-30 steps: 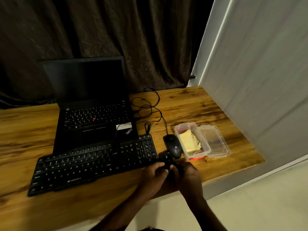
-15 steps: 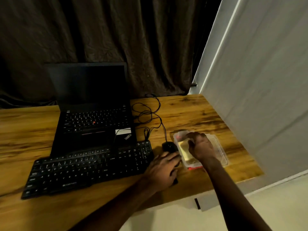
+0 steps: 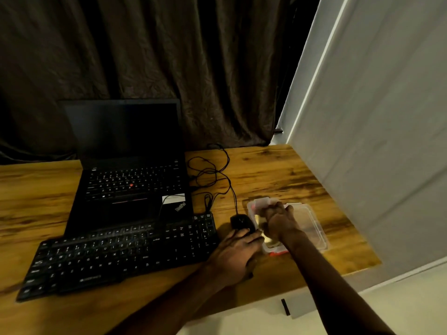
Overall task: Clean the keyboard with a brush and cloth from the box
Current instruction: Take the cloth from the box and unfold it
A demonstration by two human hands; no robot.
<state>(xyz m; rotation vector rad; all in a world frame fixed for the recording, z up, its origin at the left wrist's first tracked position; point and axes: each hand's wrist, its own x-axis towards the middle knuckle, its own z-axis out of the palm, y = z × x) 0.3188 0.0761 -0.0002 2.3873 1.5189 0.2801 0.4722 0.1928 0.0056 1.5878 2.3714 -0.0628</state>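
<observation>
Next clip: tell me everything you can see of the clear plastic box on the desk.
The box is small, rectangular, clear plastic, standing open on the wooden desk, just right of the mouse. Its lid lies flat beside it on the right. A red clip shows at its near end. A yellow cloth lies inside. The right hand reaches in, fingers curled; what they grip is hidden. The left hand lies by its left wall.
</observation>
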